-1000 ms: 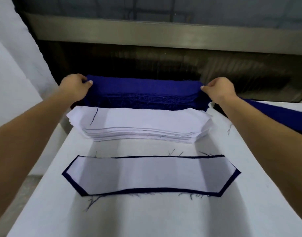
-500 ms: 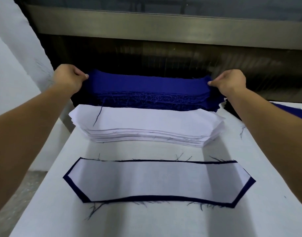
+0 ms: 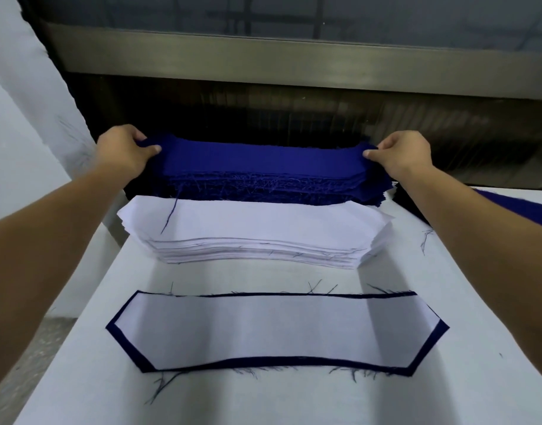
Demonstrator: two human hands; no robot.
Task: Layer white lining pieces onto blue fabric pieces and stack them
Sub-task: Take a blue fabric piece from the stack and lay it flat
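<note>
A thick stack of blue fabric pieces [image 3: 263, 176] lies at the far edge of the white table. My left hand [image 3: 122, 150] pinches the left end of the top blue piece [image 3: 257, 156]. My right hand [image 3: 401, 153] pinches its right end, and the piece is stretched between them, slightly lifted. Just in front sits a stack of white lining pieces [image 3: 251, 231]. Nearer to me lies one white lining piece [image 3: 272, 329] laid on a blue piece, whose dark edge [image 3: 263, 361] shows all round.
The white table surface [image 3: 263, 400] runs toward me, with loose blue threads scattered on it. A dark machine opening with a metal bar [image 3: 294, 62] stands behind the stacks. More blue fabric [image 3: 521, 213] lies at the right edge. White cloth [image 3: 27, 124] hangs at left.
Both hands have tightened their pinch on the ends of the top blue piece and raised it a little off the stack. The view has shifted slightly.
</note>
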